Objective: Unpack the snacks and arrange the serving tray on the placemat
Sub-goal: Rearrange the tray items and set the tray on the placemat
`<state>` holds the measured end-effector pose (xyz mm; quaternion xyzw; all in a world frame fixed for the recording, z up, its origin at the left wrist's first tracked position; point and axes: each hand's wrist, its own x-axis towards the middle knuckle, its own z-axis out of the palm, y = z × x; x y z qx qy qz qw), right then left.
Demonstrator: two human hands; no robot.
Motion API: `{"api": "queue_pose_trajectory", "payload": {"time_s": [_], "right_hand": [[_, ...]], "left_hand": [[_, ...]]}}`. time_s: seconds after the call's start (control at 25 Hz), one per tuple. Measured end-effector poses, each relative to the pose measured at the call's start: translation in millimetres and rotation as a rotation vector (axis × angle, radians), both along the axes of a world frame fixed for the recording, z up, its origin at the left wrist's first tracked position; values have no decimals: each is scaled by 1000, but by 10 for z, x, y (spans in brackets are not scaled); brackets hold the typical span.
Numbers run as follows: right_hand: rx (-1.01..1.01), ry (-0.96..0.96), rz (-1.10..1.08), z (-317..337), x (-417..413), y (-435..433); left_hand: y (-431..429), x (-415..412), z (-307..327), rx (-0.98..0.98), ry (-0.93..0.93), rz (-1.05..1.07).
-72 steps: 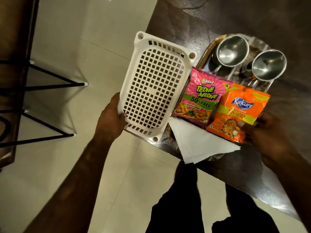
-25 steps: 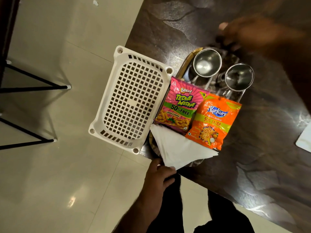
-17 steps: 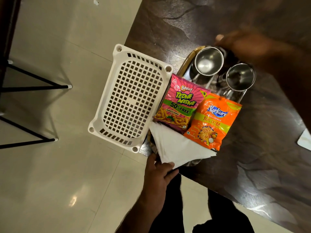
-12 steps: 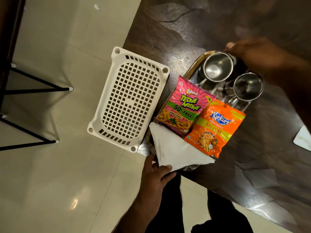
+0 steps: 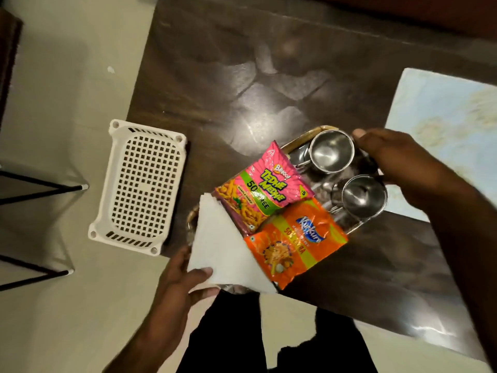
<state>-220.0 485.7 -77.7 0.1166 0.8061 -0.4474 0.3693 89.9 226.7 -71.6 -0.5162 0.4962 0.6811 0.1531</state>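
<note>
A serving tray (image 5: 293, 142) with a golden rim is over the dark table, turned diagonally. It carries a pink snack packet (image 5: 265, 185), an orange snack packet (image 5: 294, 242), a folded white napkin (image 5: 223, 249) and two steel cups (image 5: 331, 151) (image 5: 363, 196). My left hand (image 5: 183, 275) grips the tray's near end, thumb on the napkin. My right hand (image 5: 398, 162) holds the far end behind the cups. A pale blue placemat (image 5: 446, 125) lies on the table to the right, and the tray's far corner reaches its edge.
A white perforated plastic basket (image 5: 139, 187) sits upside down, hanging off the table's left edge. Black metal legs (image 5: 40, 188) stand on the tiled floor at far left. The dark glossy table (image 5: 242, 76) stretches away behind the tray. My legs are below the table edge.
Both hands have taken hold of the tray's ends and carried it rightward, away from the basket and toward the placemat, which has come into view.
</note>
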Motion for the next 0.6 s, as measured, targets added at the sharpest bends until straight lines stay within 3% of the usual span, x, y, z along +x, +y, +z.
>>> {"api": "queue_pose_trajectory", "payload": {"time_s": [0.24, 0.6], "right_hand": [[-56, -41, -199, 66, 89, 1402], [-58, -73, -516, 16, 57, 3359]], "left_hand": [[636, -646, 150, -81, 62, -195], [2059, -1852, -315, -76, -28, -427]]}}
